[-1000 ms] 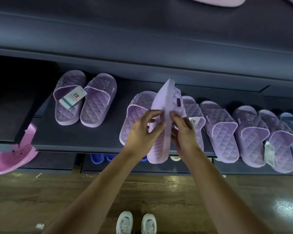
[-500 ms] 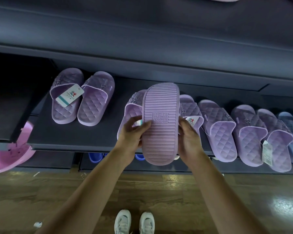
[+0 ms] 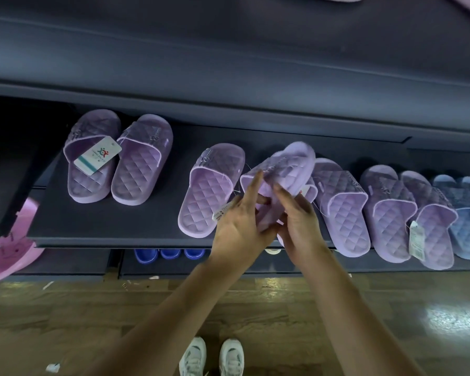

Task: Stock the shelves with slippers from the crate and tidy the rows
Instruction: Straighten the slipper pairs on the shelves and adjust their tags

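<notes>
A lilac quilted slipper (image 3: 288,166) is held tilted over the dark shelf (image 3: 120,221), strap side up, blurred by motion. My left hand (image 3: 239,221) and my right hand (image 3: 299,223) both grip its heel end from either side. Its mate (image 3: 209,191) lies flat on the shelf just left of the hands. A pair of purple slippers (image 3: 114,158) with a paper tag sits farther left. To the right, more purple slippers (image 3: 342,202) stand in a row, another pair (image 3: 407,213) carrying a tag.
Blue slippers (image 3: 464,215) end the row at the far right. A lower shelf holds dark blue slippers (image 3: 163,253). A pink tub (image 3: 8,256) sits at the left. The wooden floor (image 3: 92,321) and my white shoes (image 3: 212,356) are below. An upper shelf edge (image 3: 228,104) overhangs.
The held slipper was sole up in front of me; it has been turned strap side up and moved right and down toward the shelf beside its mate.
</notes>
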`<control>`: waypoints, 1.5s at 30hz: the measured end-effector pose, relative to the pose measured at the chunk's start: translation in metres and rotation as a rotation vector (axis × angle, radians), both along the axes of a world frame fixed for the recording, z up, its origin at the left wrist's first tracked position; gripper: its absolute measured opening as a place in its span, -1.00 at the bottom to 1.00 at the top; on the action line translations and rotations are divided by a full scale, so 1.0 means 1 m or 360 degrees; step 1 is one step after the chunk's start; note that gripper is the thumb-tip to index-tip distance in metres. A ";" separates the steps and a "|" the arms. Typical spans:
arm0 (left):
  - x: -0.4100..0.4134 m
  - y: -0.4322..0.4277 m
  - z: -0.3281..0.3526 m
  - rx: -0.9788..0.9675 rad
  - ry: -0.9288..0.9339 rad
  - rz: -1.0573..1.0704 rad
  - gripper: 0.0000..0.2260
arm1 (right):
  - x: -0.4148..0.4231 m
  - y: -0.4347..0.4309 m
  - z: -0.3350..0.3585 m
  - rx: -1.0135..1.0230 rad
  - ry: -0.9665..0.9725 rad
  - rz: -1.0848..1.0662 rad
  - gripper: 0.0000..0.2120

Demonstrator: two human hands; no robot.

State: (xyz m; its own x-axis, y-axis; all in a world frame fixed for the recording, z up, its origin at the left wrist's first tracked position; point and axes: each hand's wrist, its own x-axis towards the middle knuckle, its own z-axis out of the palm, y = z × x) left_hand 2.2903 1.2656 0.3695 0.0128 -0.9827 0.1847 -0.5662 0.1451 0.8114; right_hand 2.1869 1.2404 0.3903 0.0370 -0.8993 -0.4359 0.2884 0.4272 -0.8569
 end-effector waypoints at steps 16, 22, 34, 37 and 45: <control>0.066 0.000 -0.045 0.0290 -0.0188 0.0299 -0.57 | -0.034 0.010 -0.032 -0.0268 0.0318 -0.0149 -0.29; 0.088 -0.017 -0.083 0.0307 -0.0883 -0.0302 -0.59 | -0.041 0.013 -0.035 -0.0366 0.0382 -0.0020 -0.41; 0.084 -0.019 -0.094 0.0350 -0.1047 -0.0319 -0.24 | -0.026 0.006 -0.043 -0.0246 0.0402 0.0006 -0.47; 0.088 -0.010 -0.095 0.0394 -0.1010 -0.0167 -0.13 | -0.016 0.001 -0.050 -0.0209 0.0489 0.0038 -0.47; 0.094 -0.009 -0.095 0.0483 -0.0838 0.0119 -0.17 | 0.018 -0.024 -0.059 -0.0285 0.0628 0.0158 -0.54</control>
